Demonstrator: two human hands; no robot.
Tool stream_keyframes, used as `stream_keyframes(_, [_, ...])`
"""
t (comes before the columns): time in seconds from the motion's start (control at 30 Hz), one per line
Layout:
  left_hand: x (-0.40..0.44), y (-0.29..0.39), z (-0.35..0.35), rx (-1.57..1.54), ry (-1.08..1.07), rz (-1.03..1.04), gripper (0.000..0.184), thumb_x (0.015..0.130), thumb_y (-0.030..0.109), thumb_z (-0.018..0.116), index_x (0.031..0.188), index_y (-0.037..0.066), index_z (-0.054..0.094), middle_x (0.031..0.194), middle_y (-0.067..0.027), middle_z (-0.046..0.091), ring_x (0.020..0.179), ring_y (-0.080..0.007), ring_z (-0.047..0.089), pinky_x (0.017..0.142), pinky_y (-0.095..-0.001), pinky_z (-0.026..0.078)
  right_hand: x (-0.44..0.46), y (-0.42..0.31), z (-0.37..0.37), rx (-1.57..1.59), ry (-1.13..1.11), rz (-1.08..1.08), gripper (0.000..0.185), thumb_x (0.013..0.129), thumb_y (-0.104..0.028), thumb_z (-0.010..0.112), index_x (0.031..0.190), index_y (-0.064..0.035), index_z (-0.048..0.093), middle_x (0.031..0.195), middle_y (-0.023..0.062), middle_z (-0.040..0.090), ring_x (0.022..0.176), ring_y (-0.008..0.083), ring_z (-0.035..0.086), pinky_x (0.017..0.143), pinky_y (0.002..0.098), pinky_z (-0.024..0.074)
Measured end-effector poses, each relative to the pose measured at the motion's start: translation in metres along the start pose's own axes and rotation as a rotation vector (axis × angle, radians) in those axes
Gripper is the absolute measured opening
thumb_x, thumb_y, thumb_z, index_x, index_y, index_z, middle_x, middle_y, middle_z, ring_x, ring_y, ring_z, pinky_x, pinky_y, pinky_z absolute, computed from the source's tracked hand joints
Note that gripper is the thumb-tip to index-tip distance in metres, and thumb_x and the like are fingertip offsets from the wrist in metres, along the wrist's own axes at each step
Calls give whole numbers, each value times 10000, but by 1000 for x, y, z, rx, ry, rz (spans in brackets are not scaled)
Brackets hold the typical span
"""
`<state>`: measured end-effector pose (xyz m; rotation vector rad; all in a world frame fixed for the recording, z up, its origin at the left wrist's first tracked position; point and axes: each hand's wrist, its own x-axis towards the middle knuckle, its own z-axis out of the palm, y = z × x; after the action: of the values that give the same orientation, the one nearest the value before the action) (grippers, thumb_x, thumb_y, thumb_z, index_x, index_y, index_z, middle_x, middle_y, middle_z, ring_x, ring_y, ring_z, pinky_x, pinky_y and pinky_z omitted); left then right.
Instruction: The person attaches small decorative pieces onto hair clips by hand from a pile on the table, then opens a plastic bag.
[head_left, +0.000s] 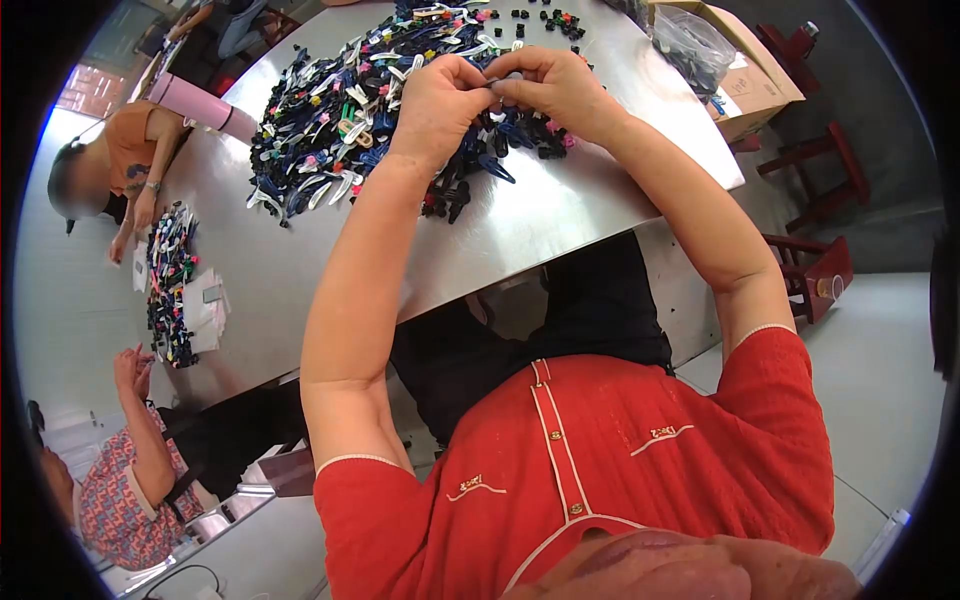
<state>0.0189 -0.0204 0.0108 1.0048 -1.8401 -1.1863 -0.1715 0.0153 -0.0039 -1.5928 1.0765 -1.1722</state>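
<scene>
My left hand [437,108] and my right hand [562,96] meet over the near edge of a large heap of hair clips [330,115]. Both are closed, thumbs and fingertips pinched together around something small and dark that the fingers mostly hide. The heap mixes dark blue, black and white snap clips with small pink, yellow and green pieces. A dark blue snap clip [496,169] lies just below my hands on the metal table [540,215]. Several small black claw clips [560,22] are scattered beyond my right hand.
An open cardboard box [765,75] with a plastic bag [692,38] stands off the right edge. A pink bottle [195,102] is at the left. Two people sit there by a smaller clip pile [170,285] and white papers [207,318]. Dark red stools [835,180] stand right.
</scene>
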Motion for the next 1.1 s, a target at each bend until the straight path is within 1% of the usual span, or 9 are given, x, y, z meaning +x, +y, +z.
stream_keyframes(0.27, [-4,-2,0,1,8,25,274,834,21,738,1082,8,622,989,-73,702,845,-111,646,738,-243,500,4,17,-10,28,73,21,164,943,-152,697,1065,-45,718,832,-22,660,728,46,592,657,191,479])
stream_keyframes(0.5, [-6,-18,-6,64,5,105,214,865,37,710,1066,-4,652,963,-48,705,804,-97,630,740,-229,485,4,12,-9,110,164,73,165,912,-150,734,1047,-55,719,833,-36,648,676,36,551,595,171,417])
stream_keyframes(0.6, [-14,-5,-9,312,56,61,196,857,119,676,1008,-6,683,948,-137,714,887,-224,673,807,-326,517,5,16,-12,202,173,89,159,906,-148,740,1034,-56,721,821,-39,641,635,35,523,555,170,389])
stream_keyframes(0.67, [-18,-1,-15,460,151,234,220,859,171,671,996,1,690,944,-153,706,869,-309,666,798,-380,512,6,17,-15,213,180,84,156,902,-146,743,1028,-56,721,804,-40,635,622,36,515,544,171,382])
stream_keyframes(0.8, [-37,13,-37,605,58,366,334,836,243,726,1077,19,669,1089,-170,684,1028,-347,628,912,-416,482,1,4,-32,200,260,42,146,896,-145,747,1010,-58,721,781,-32,642,619,38,527,529,175,374])
stream_keyframes(0.87, [-61,5,-48,765,-25,434,564,814,338,768,1276,61,604,1359,-210,550,1256,-392,518,1068,-446,407,-8,-6,-61,2,391,-105,173,887,-171,757,1002,-46,728,818,12,696,674,83,613,580,225,452])
stream_keyframes(0.93, [-95,8,-44,880,-43,236,743,807,410,785,1428,109,510,1507,-226,405,1384,-417,391,1139,-504,325,-15,-16,-122,-352,750,-114,124,839,-74,740,943,-6,737,838,121,738,782,217,692,721,328,539])
stream_keyframes(1.0, [-109,-13,-42,946,-75,238,789,822,448,766,1477,134,459,1555,-216,336,1426,-415,330,1156,-536,282,-22,-10,-152,-421,826,-230,141,811,-9,762,947,4,728,820,89,725,788,157,665,704,275,523])
stream_keyframes(1.1, [-114,-29,-35,1045,-101,227,835,853,514,717,1542,174,389,1618,-197,244,1485,-405,234,1182,-581,203,-26,6,-213,-765,874,-231,147,830,-66,755,962,-7,731,854,116,734,778,211,686,713,308,536])
